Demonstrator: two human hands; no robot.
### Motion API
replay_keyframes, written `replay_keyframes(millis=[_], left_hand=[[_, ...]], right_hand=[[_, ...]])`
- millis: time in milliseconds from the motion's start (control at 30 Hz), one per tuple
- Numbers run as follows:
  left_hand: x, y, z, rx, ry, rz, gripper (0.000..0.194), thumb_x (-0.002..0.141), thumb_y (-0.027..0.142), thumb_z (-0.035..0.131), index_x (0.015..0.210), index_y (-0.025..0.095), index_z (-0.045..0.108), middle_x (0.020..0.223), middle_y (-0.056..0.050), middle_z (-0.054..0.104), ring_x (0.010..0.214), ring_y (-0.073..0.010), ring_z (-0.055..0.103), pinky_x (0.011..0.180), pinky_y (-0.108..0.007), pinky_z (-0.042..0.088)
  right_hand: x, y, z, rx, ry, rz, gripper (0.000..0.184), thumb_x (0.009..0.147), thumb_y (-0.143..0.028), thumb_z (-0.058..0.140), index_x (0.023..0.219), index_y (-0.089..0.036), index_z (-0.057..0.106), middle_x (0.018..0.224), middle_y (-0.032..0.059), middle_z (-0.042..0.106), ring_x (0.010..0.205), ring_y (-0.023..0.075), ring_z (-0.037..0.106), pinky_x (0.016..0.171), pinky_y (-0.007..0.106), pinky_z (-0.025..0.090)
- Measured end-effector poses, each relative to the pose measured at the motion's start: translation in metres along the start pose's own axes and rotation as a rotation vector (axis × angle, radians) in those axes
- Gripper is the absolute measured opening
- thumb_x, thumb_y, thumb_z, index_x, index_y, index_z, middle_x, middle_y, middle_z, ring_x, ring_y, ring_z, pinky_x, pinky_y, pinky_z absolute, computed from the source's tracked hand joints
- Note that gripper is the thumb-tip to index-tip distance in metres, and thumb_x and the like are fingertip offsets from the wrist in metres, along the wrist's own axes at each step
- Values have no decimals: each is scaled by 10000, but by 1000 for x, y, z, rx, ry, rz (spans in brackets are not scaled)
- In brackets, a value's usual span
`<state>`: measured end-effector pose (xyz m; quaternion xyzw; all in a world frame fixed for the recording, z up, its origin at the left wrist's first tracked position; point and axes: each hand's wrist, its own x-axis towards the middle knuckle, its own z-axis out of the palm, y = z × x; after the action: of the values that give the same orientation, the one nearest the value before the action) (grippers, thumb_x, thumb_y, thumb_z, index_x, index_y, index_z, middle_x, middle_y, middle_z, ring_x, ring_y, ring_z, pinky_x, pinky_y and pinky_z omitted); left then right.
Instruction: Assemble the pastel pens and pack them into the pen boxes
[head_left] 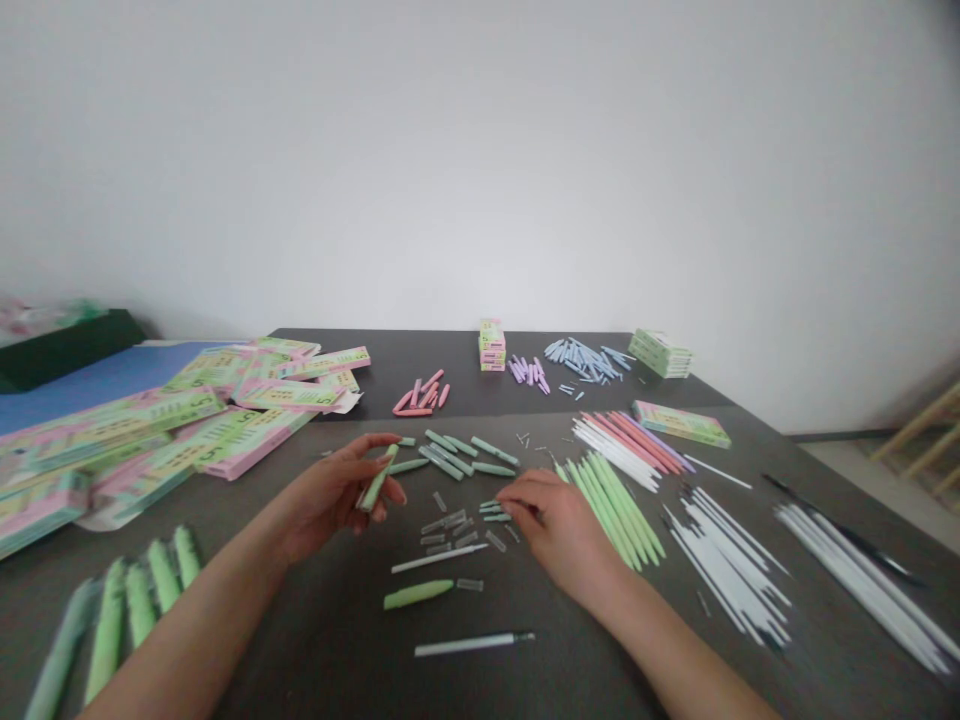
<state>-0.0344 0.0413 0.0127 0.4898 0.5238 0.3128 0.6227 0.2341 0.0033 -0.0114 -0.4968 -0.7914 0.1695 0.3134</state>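
My left hand (334, 495) is closed around a light green pen barrel (377, 478), held up just above the dark table (337, 640). My right hand (551, 520) rests low on the table, fingers pinched at a small green pen part (496, 510) among several clear small caps (450, 528). Teal pen pieces (461, 457) lie just beyond both hands. A green barrel (418, 594) and two white refills (439, 559) lie near my forearms.
Flat pink-and-green packaging sheets (187, 420) cover the left side. Finished green pens (127, 610) lie at the near left. Green barrels (611, 500), pink and white tubes (630, 440) and white refills (731, 570) spread to the right. Pink caps (421, 395), small boxes (492, 346) and blue parts (585, 360) sit farther back.
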Motion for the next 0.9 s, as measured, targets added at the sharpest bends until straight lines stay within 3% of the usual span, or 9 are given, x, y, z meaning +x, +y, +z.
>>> replay_keyframes(millis=[200, 433, 667, 800, 900], left_hand=[[-1, -4, 7, 67, -98, -42, 596, 733, 512, 689, 1179, 230, 410, 670, -37, 722, 430, -136, 567, 383, -185, 353], [9, -15, -6, 422, 1, -52, 518, 701, 561, 651, 1051, 246, 436, 678, -19, 731, 449, -173, 615, 373, -203, 389], [18, -31, -25, 728, 94, -91, 282, 617, 357, 674, 835, 240, 540, 361, 62, 520, 292, -180, 503, 256, -197, 302], [11, -37, -25, 870, 114, -118, 180, 614, 247, 643, 771, 228, 556, 472, 6, 597, 324, -210, 572, 257, -217, 334], [7, -39, -21, 945, 89, -161, 144, 666, 240, 584, 805, 219, 557, 568, -37, 645, 359, -251, 621, 239, -225, 336]], right_hand=[[2, 22, -18, -114, -27, 87, 229, 849, -55, 553, 880, -193, 733, 854, 39, 671, 831, 173, 602, 763, 272, 445], [1, 14, -24, -190, -84, 145, 211, 847, -62, 561, 897, -177, 731, 887, 55, 674, 897, 185, 609, 793, 262, 433], [0, 8, -30, -301, -200, 210, 198, 825, -73, 574, 875, -193, 723, 907, 63, 682, 905, 208, 627, 759, 273, 428], [-3, 6, -33, -319, -210, 228, 181, 811, -74, 584, 794, -192, 721, 850, 55, 690, 836, 196, 638, 707, 265, 420], [-11, -3, -27, -233, -338, 156, 65, 802, -204, 666, 801, -221, 728, 819, 13, 697, 763, 164, 642, 656, 240, 421]])
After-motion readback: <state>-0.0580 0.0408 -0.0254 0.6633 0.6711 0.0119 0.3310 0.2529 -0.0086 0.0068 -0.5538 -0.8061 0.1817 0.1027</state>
